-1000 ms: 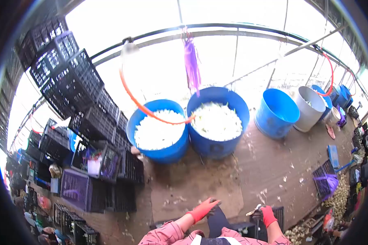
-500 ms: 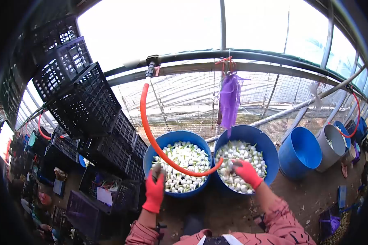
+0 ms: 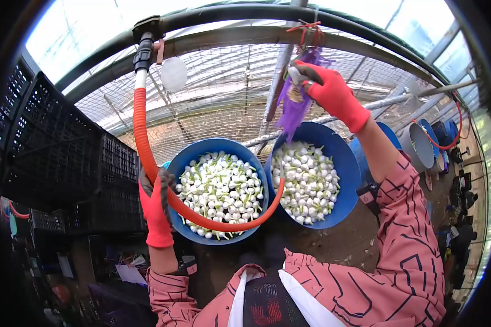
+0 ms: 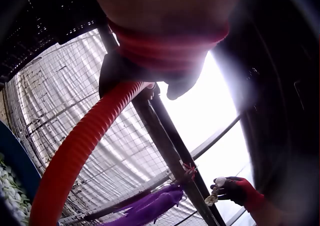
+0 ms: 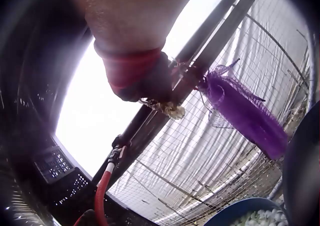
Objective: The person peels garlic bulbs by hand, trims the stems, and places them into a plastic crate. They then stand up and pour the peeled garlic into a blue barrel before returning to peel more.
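Observation:
My left hand (image 3: 157, 203), in a red glove, grips the orange ribbed hose (image 3: 142, 136) beside the left blue tub (image 3: 221, 191) full of white bulbs; the hose (image 4: 75, 156) runs up from the glove (image 4: 145, 71) in the left wrist view. My right hand (image 3: 322, 87) is raised at the purple mesh bags (image 3: 294, 103) hanging from the overhead pipe (image 3: 240, 13) and pinches a small pale bulb (image 3: 295, 75). The right wrist view shows the glove (image 5: 142, 81) with that bulb's roots (image 5: 167, 108) next to the purple mesh (image 5: 245, 111).
A second blue tub (image 3: 311, 174) of bulbs stands to the right of the first, the hose looping over both. Stacked black crates (image 3: 49, 158) fill the left side. More blue and grey barrels (image 3: 420, 144) stand at the far right. Wire mesh wall (image 3: 223, 92) lies behind.
My right hand rose from the right tub up to the hanging purple mesh, holding a bulb. My left hand took hold of the orange hose. The camera has come closer to the tubs.

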